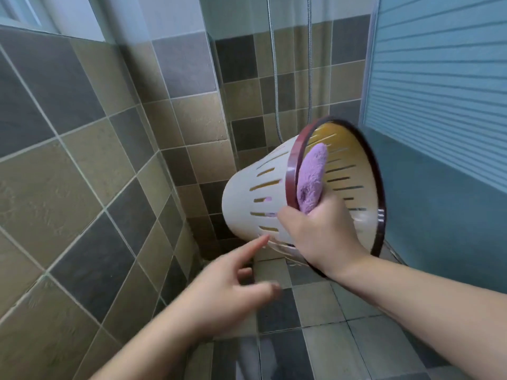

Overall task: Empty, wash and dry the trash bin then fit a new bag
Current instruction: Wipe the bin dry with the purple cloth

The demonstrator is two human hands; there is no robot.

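Observation:
A white slotted trash bin [247,196] with a dark red rim ring is held in the air on its side, its mouth turned to the right toward me. My right hand [321,231] grips the rim at the lower edge and pinches a purple fluffy cloth [311,179] that hangs inside the mouth. My left hand [227,292] is below and left of the bin, blurred, with fingers spread and the index finger pointing at the bin's underside; it holds nothing.
Tiled walls in grey and beige close in on the left and behind. A shower hose [277,105] hangs down the back wall. A blue frosted glass panel [439,105] stands on the right. The tiled floor [315,325] lies below.

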